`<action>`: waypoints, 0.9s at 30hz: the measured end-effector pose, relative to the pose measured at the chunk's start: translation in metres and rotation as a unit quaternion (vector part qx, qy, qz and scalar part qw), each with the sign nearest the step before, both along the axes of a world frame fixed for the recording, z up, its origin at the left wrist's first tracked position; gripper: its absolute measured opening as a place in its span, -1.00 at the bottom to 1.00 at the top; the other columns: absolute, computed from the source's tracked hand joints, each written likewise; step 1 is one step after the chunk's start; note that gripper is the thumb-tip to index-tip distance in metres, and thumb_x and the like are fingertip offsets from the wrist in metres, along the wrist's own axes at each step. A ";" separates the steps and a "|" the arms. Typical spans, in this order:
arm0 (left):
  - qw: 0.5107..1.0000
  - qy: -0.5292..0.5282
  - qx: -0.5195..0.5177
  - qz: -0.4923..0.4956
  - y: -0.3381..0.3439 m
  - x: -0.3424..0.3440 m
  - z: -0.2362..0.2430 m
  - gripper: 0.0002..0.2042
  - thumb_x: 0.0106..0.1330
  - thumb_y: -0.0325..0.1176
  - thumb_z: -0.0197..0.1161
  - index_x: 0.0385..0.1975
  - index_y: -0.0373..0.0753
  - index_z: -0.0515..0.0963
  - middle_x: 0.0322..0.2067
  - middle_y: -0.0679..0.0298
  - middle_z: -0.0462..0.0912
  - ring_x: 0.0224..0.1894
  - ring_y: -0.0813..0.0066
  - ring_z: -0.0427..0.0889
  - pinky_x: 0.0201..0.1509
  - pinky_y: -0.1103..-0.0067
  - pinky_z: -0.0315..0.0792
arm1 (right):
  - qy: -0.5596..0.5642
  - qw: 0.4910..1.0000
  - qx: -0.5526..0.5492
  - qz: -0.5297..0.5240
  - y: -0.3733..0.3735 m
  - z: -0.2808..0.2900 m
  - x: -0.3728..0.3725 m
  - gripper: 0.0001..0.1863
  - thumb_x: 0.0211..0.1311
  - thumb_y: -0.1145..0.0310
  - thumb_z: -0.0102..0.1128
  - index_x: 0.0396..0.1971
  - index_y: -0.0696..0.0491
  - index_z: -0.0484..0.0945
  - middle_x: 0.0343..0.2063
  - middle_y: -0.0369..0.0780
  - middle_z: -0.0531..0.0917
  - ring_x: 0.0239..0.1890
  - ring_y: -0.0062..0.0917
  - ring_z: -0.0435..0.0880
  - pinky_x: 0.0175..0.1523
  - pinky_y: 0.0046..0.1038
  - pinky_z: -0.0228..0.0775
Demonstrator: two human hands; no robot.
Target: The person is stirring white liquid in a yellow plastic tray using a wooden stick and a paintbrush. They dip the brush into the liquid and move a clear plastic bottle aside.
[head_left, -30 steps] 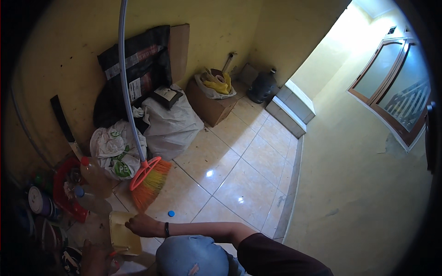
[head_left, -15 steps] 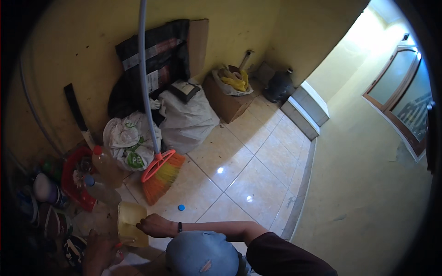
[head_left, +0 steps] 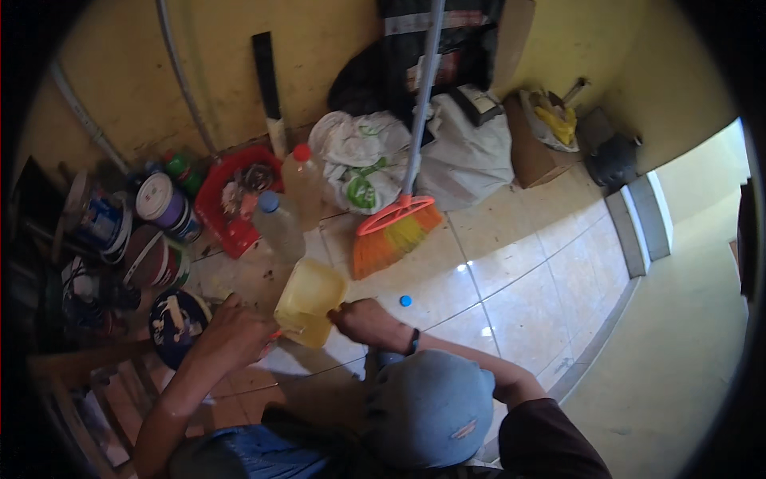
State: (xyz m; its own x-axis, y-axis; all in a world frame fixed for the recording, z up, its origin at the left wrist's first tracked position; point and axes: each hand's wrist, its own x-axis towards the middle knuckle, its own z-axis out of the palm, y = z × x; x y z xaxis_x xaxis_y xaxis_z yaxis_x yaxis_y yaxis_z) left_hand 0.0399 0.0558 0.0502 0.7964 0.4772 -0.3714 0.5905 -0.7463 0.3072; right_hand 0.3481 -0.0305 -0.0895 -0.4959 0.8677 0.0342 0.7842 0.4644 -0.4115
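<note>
A yellowish, square-sided plastic tub (head_left: 313, 281) sits tilted low over the tiled floor, a pale yellow liquid-looking layer in its lower part. My right hand (head_left: 372, 323) is closed on its right rim. My left hand (head_left: 230, 338) is closed around a slim tool with an orange-red part (head_left: 274, 335); its pale end reaches the tub's lower left side. The tool's exact kind cannot be made out. Just beyond the tub stands a clear bottle with a blue cap (head_left: 279, 227), and behind that a bottle with a red cap (head_left: 303, 180). A loose blue cap (head_left: 405, 301) lies on the floor.
An orange-yellow broom (head_left: 396, 235) leans beyond the tub. A red dustpan (head_left: 209, 198), paint buckets (head_left: 155, 199) and a dark blue lid (head_left: 177, 327) crowd the left. White sacks (head_left: 471, 148) stand along the wall. My grey-blue clothed knee (head_left: 427, 407) is near my right forearm.
The view has swung left and down, so the scene sits further right and more of my left arm shows. Both hands keep their holds on the tub and the slim tool.
</note>
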 end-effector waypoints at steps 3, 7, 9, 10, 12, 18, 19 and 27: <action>0.998 0.058 0.025 0.008 -0.003 -0.015 0.037 -0.65 0.21 -0.18 0.53 -0.03 -0.07 0.73 -0.14 0.19 0.80 0.05 0.14 0.75 0.46 0.05 0.28 | 0.027 0.997 0.061 -0.030 0.032 0.005 -0.006 -0.84 0.48 0.34 0.14 -0.19 0.07 0.67 -0.41 -0.02 0.75 -0.39 -0.08 0.80 -0.35 -0.05 0.62; 0.997 0.062 0.032 -0.025 0.001 0.006 0.003 -0.69 0.24 -0.22 0.50 -0.02 -0.06 0.73 -0.17 0.20 0.81 0.01 0.19 0.77 0.31 0.18 0.35 | -0.025 0.992 0.020 -0.119 0.026 0.017 0.016 -0.88 0.44 0.37 0.19 -0.24 0.09 0.63 -0.43 -0.05 0.73 -0.38 -0.07 0.79 -0.32 -0.08 0.63; 0.998 0.030 0.031 -0.045 0.001 0.004 0.008 -0.69 0.25 -0.26 0.49 -0.01 -0.08 0.74 -0.19 0.22 0.81 -0.02 0.26 0.78 0.18 0.29 0.36 | -0.003 0.997 0.010 -0.081 0.017 0.015 -0.006 -0.90 0.42 0.39 0.20 -0.25 0.09 0.62 -0.44 -0.06 0.73 -0.38 -0.07 0.79 -0.32 -0.07 0.63; 0.998 0.034 0.027 -0.038 0.001 0.001 0.008 -0.69 0.25 -0.26 0.49 -0.01 -0.08 0.74 -0.19 0.22 0.81 -0.02 0.26 0.78 0.18 0.29 0.36 | 0.004 0.999 0.005 -0.054 0.012 0.016 -0.011 -0.92 0.40 0.41 0.21 -0.26 0.09 0.62 -0.45 -0.06 0.72 -0.38 -0.07 0.79 -0.32 -0.07 0.62; 0.999 -0.005 0.034 -0.030 0.000 -0.005 0.011 -0.69 0.24 -0.30 0.49 -0.01 -0.09 0.74 -0.18 0.23 0.81 -0.02 0.31 0.78 0.16 0.34 0.36 | 0.021 1.000 -0.003 -0.017 0.005 0.023 -0.010 -0.92 0.39 0.41 0.22 -0.26 0.08 0.62 -0.45 -0.06 0.72 -0.39 -0.07 0.78 -0.31 -0.06 0.62; 0.999 0.012 0.035 -0.037 -0.001 0.001 0.012 -0.71 0.25 -0.31 0.48 -0.03 -0.11 0.74 -0.20 0.23 0.80 -0.02 0.30 0.77 0.16 0.33 0.36 | -0.042 0.998 -0.004 -0.042 0.038 0.031 0.028 -0.85 0.35 0.39 0.30 -0.15 0.02 0.76 -0.43 -0.11 0.74 -0.39 -0.13 0.77 -0.26 -0.09 0.62; 0.999 0.011 0.035 -0.039 0.000 0.002 0.010 -0.71 0.25 -0.31 0.48 -0.03 -0.11 0.74 -0.20 0.23 0.80 -0.02 0.30 0.77 0.16 0.33 0.36 | -0.022 0.998 0.021 -0.053 0.043 0.033 0.030 -0.89 0.33 0.41 0.30 -0.21 0.05 0.74 -0.44 -0.11 0.73 -0.40 -0.13 0.77 -0.26 -0.10 0.62; 0.999 -0.005 0.022 -0.041 -0.003 0.000 0.005 -0.87 0.35 -0.34 0.38 -0.16 -0.09 0.74 -0.28 0.22 0.77 -0.09 0.22 0.76 0.16 0.26 0.35 | -0.112 0.987 0.112 -0.018 0.065 0.037 0.007 -0.93 0.30 0.45 0.25 -0.36 0.11 0.65 -0.34 -0.06 0.72 -0.40 -0.14 0.80 -0.34 -0.16 0.65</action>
